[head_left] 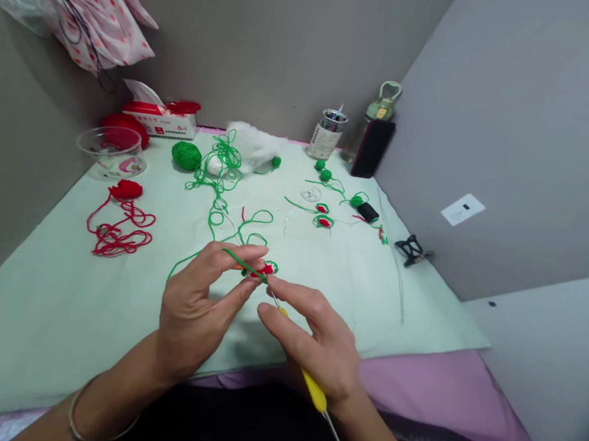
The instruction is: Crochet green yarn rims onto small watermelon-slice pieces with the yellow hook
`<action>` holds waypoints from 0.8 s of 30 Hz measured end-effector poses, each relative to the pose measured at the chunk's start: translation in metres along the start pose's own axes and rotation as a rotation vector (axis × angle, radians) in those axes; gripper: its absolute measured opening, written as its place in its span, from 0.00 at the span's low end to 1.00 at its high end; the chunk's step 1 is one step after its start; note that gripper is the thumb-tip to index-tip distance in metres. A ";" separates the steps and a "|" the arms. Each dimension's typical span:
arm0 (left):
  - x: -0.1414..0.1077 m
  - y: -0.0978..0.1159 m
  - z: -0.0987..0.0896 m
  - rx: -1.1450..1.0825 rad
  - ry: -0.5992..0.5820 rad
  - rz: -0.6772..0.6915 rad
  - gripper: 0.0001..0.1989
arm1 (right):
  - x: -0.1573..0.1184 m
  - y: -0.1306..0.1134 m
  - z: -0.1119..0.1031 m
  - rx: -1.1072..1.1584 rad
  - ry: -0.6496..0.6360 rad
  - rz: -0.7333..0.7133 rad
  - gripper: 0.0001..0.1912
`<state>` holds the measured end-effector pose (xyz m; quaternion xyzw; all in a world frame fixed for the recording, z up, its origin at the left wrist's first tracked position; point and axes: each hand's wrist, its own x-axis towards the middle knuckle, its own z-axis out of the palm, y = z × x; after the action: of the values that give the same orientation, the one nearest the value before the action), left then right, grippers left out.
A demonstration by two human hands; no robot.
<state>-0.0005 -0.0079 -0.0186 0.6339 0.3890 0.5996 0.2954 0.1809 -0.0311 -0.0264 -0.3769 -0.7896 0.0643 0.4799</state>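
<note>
Between thumb and fingers, my left hand pinches a small crocheted piece in red, white and green. Green yarn runs over my left fingers and trails back to a loose green tangle. My right hand holds a crochet hook with a yellow handle; its metal tip meets the piece's near edge. Two similar small red and green pieces lie on the cloth beyond my hands. Where the hook enters the stitches is too small to make out.
Red yarn with loose strands lies at left, near a clear plastic cup. A green ball, white stuffing, a tissue box, a can, a phone and a bottle stand or lie behind. A black clip is at right.
</note>
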 end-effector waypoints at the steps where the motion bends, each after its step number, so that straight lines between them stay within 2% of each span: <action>1: 0.000 0.001 0.000 -0.035 -0.004 -0.045 0.22 | 0.000 0.001 -0.001 0.006 0.014 -0.049 0.13; 3: 0.001 0.003 0.000 -0.116 -0.015 -0.128 0.19 | 0.002 0.003 -0.003 0.036 0.024 -0.150 0.15; 8: 0.009 0.007 0.002 -0.326 -0.075 -0.363 0.14 | 0.006 0.000 -0.005 0.091 0.040 -0.127 0.15; 10: 0.010 0.007 0.004 -0.358 -0.042 -0.417 0.13 | 0.007 -0.002 -0.001 0.019 0.067 -0.146 0.17; 15: 0.007 0.006 0.006 -0.400 -0.021 -0.477 0.16 | 0.007 -0.002 0.003 -0.251 0.055 -0.354 0.15; 17: 0.007 0.007 0.004 -0.420 -0.050 -0.488 0.16 | 0.007 -0.001 0.001 -0.236 0.047 -0.340 0.15; 22: 0.010 0.010 -0.001 -0.448 -0.135 -0.519 0.17 | 0.006 0.002 -0.005 0.049 0.068 -0.205 0.14; 24: 0.010 0.011 0.000 -0.463 -0.159 -0.548 0.16 | 0.007 0.002 -0.006 0.095 0.066 -0.177 0.15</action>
<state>0.0005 -0.0046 -0.0040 0.4672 0.3743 0.5194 0.6098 0.1852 -0.0267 -0.0196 -0.2844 -0.7996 0.0463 0.5269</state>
